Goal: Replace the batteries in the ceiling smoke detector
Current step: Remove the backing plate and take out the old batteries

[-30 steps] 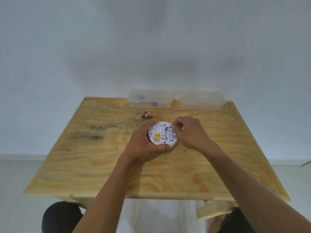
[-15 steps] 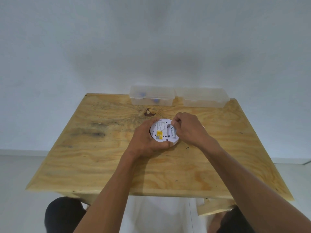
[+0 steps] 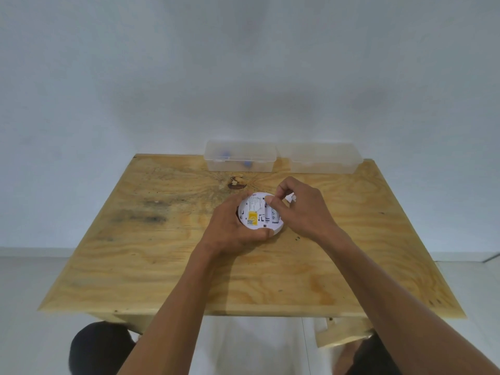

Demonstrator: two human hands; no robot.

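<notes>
The round white smoke detector (image 3: 255,215) lies back side up on the wooden table (image 3: 162,253), showing a yellow label and an open battery compartment. My left hand (image 3: 230,230) wraps around its left and near rim and holds it steady. My right hand (image 3: 300,209) comes in from the right, its thumb and forefinger pinched on the far end of a battery (image 3: 273,215) that sits in the compartment. A small white piece (image 3: 290,197) shows just behind my right fingers; what it is I cannot tell.
Two clear plastic boxes stand side by side at the table's far edge: the left box (image 3: 240,155) holds small blue things, and the right box (image 3: 322,158) looks bare inside. A dark knot (image 3: 236,183) marks the wood behind the detector. A white wall rises behind.
My right fingertips have shifted toward the far end of the battery and pinched there. The left hand has kept its hold on the detector. The camera has tilted slightly.
</notes>
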